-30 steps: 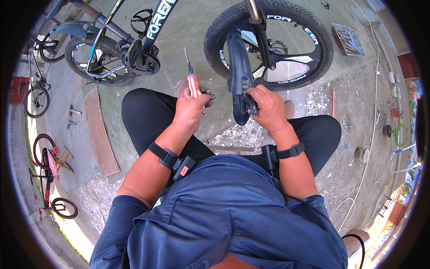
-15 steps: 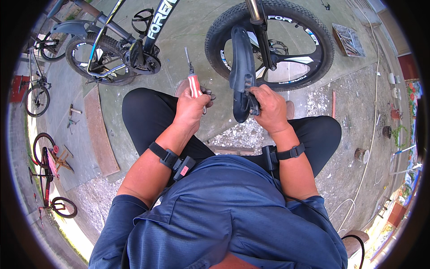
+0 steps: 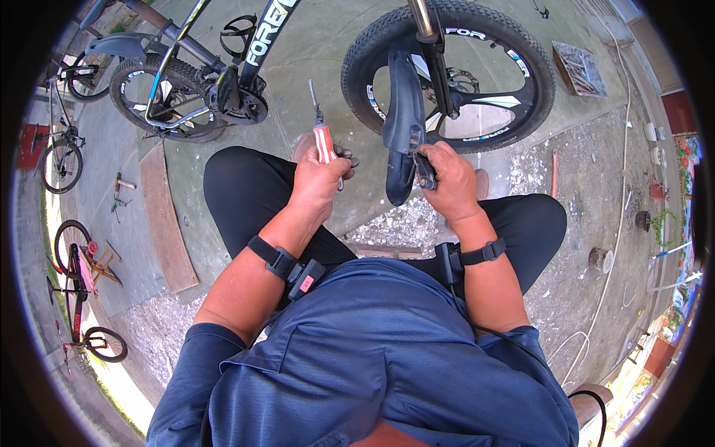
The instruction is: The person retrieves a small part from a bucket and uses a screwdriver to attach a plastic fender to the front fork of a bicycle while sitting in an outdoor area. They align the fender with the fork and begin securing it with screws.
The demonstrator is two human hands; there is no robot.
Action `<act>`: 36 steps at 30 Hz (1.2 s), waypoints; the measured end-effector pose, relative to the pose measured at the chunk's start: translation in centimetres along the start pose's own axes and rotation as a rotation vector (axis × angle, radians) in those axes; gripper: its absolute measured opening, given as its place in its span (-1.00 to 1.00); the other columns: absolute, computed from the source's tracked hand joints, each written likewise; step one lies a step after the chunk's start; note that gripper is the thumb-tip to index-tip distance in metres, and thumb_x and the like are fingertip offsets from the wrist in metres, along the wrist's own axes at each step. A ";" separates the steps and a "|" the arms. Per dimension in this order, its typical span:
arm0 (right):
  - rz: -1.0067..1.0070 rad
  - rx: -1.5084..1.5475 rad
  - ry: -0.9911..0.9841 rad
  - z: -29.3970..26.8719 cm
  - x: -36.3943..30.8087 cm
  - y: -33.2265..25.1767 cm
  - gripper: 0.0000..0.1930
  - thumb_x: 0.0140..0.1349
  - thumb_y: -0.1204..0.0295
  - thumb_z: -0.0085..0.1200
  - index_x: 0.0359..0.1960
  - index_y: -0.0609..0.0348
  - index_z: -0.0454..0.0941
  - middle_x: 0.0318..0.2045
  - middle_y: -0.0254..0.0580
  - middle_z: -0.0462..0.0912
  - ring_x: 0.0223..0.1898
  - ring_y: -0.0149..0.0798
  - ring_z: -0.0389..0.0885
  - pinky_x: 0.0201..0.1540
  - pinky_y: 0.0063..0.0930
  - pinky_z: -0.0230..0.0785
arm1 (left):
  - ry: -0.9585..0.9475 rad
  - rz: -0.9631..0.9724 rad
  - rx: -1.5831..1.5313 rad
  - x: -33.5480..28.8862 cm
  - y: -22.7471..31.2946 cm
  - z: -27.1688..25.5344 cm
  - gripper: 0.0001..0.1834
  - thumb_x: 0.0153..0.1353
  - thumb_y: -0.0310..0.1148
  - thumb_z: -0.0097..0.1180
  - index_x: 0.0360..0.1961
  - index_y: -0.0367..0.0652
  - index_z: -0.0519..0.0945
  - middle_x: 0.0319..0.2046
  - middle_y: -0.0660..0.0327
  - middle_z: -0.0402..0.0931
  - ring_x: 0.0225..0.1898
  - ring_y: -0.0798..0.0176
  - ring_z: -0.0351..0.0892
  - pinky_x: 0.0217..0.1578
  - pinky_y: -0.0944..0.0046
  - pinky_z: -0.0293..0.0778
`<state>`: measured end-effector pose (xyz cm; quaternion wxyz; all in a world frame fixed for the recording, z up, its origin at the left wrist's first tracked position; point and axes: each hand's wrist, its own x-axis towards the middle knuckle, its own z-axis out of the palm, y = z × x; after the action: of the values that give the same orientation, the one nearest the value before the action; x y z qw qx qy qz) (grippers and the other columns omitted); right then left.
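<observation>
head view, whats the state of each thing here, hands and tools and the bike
left hand: closed around the screwdriver
screwdriver: red and white handle, held with shaft pointing up and away
right hand: gripping the mudguard's lower end
black mudguard: upright, in front of the wheel
front wheel: mounted in the fork
small bicycle: lying on the ground at the left

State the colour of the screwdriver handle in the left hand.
Red with white stripes, seen in the head view: the screwdriver sticks up from the left hand.
</observation>
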<state>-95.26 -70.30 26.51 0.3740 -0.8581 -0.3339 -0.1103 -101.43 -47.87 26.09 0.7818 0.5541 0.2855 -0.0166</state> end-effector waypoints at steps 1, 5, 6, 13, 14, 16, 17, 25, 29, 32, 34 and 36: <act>0.001 -0.007 -0.007 0.0 0.0 0.0 -0.69 -0.16 0.63 0.14 -0.27 0.21 0.52 -0.35 -0.08 0.60 -0.35 0.02 0.59 -0.33 -0.28 0.46 | 0.005 0.002 -0.003 0.0 0.0 0.0 -0.64 0.05 -0.65 0.05 -0.09 -0.19 0.37 -0.25 0.18 0.42 -0.26 0.24 0.57 -0.29 0.31 0.48; -0.017 -0.012 -0.002 0.0 -0.3 0.2 -0.69 -0.16 0.61 0.15 -0.27 0.22 0.51 -0.35 -0.08 0.60 -0.35 0.03 0.58 -0.34 -0.27 0.45 | 0.071 -0.043 0.133 -0.2 0.3 0.3 -0.65 0.01 -0.62 0.10 -0.13 -0.18 0.39 -0.37 0.22 0.43 -0.40 0.31 0.50 -0.39 0.33 0.41; -0.019 -0.006 -0.008 0.0 -0.2 0.2 -0.69 -0.15 0.61 0.16 -0.27 0.22 0.51 -0.35 -0.09 0.60 -0.36 0.03 0.58 -0.35 -0.27 0.45 | 0.091 -0.073 0.198 -0.3 0.7 0.3 -0.65 0.00 -0.61 0.12 -0.15 -0.19 0.40 -0.39 0.23 0.43 -0.43 0.32 0.47 -0.41 0.34 0.38; -0.004 0.110 0.007 -2.1 -0.2 -1.4 -0.79 -0.05 0.61 0.17 -0.32 0.27 0.50 -0.39 -0.06 0.60 -0.39 0.00 0.57 -0.35 -0.31 0.42 | -0.033 -0.197 0.247 0.2 -1.3 -1.5 -0.72 -0.03 -0.59 0.17 -0.28 -0.25 0.40 -0.45 0.23 0.42 -0.47 0.30 0.45 -0.43 0.33 0.37; 0.009 0.141 0.026 -2.5 0.0 -1.5 -0.82 -0.02 0.61 0.17 -0.33 0.28 0.51 -0.40 -0.06 0.60 -0.40 0.00 0.56 -0.35 -0.32 0.42 | -0.030 -0.194 0.267 0.5 -1.2 -1.6 -0.73 -0.04 -0.59 0.17 -0.28 -0.25 0.40 -0.46 0.22 0.42 -0.47 0.30 0.45 -0.44 0.32 0.37; 0.069 0.209 0.024 -3.5 -0.2 -1.3 -0.80 0.00 0.59 0.20 -0.30 0.26 0.51 -0.38 -0.06 0.60 -0.36 -0.02 0.57 -0.31 -0.32 0.43 | -0.035 -0.209 0.309 1.0 -1.2 -1.4 -0.73 -0.04 -0.59 0.17 -0.30 -0.24 0.40 -0.47 0.22 0.42 -0.48 0.29 0.45 -0.45 0.31 0.38; 0.100 0.242 0.024 -4.0 -0.2 -1.1 -0.80 0.01 0.59 0.21 -0.29 0.24 0.51 -0.37 -0.06 0.60 -0.34 -0.03 0.58 -0.29 -0.32 0.43 | -0.031 -0.221 0.334 1.6 -1.3 -1.2 -0.74 -0.04 -0.59 0.17 -0.31 -0.23 0.39 -0.48 0.22 0.41 -0.48 0.29 0.45 -0.46 0.30 0.38; 0.370 0.404 -0.063 -7.0 -0.2 -0.3 -0.84 0.02 0.59 0.21 -0.32 0.31 0.56 -0.38 -0.15 0.61 -0.40 -0.29 0.49 -0.30 -0.49 0.32 | 0.078 -0.384 0.376 5.9 -7.3 -1.4 -0.82 0.04 -0.54 0.14 -0.36 -0.20 0.38 -0.51 0.20 0.45 -0.55 0.30 0.44 -0.57 0.31 0.35; 0.495 0.450 -0.144 -7.9 0.1 0.3 -0.84 -0.01 0.59 0.19 -0.34 0.30 0.56 -0.43 -0.13 0.60 -0.46 -0.22 0.49 -0.31 -0.48 0.31 | 0.140 -0.489 0.232 7.7 -9.8 -0.8 -0.85 0.08 -0.56 0.13 -0.35 -0.21 0.40 -0.49 0.19 0.45 -0.52 0.27 0.48 -0.57 0.29 0.40; 0.499 0.480 -0.155 -7.8 0.4 0.4 -0.86 -0.03 0.61 0.15 -0.38 0.30 0.54 -0.47 -0.12 0.55 -0.46 -0.17 0.50 -0.32 -0.45 0.33 | 0.208 -0.521 0.097 9.3 -10.6 0.3 -0.88 0.11 -0.57 0.13 -0.36 -0.25 0.44 -0.48 0.14 0.46 -0.52 0.23 0.50 -0.56 0.25 0.44; 0.456 0.433 -0.236 -7.9 0.9 1.2 -0.86 -0.06 0.62 0.15 -0.40 0.30 0.53 -0.51 -0.12 0.52 -0.46 -0.14 0.50 -0.34 -0.42 0.34 | 0.257 -0.566 0.060 10.6 -12.0 0.5 -0.89 0.11 -0.57 0.13 -0.36 -0.28 0.44 -0.47 0.12 0.46 -0.50 0.21 0.52 -0.56 0.25 0.46; 0.502 0.482 -0.247 -7.7 1.5 1.3 -0.86 -0.06 0.62 0.15 -0.41 0.30 0.53 -0.51 -0.12 0.52 -0.46 -0.12 0.50 -0.34 -0.41 0.34 | 0.289 -0.601 0.038 11.8 -13.3 0.1 -0.91 0.11 -0.57 0.12 -0.37 -0.30 0.45 -0.47 0.11 0.47 -0.48 0.20 0.54 -0.56 0.25 0.47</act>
<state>-92.83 -75.72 31.83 0.5376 -0.8075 -0.1719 0.1713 -96.08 -49.62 9.26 0.6830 0.4560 0.5437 -0.1732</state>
